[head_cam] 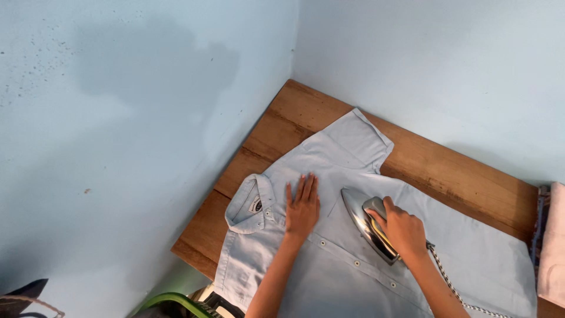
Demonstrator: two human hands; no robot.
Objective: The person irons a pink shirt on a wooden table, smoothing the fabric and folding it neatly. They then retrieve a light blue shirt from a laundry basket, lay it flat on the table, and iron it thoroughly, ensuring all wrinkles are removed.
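A pale blue short-sleeved shirt (pixel 353 171) lies spread flat on a wooden table (pixel 294 112) set in the corner of the room. My left hand (pixel 302 206) presses flat on the shirt's chest just right of the collar (pixel 250 206), fingers together and straight. My right hand (pixel 400 229) grips the handle of a metal iron (pixel 360 213) that rests on the shirt front, its tip pointing toward the upper left. A braided cord (pixel 453 288) runs from the iron's back toward the lower right.
Pale blue walls (pixel 147 118) close in the table on the left and at the back. Folded pinkish cloth (pixel 552 247) lies at the table's right edge. A green curved object (pixel 170 301) and a dark item (pixel 23 294) sit below the table's front-left edge.
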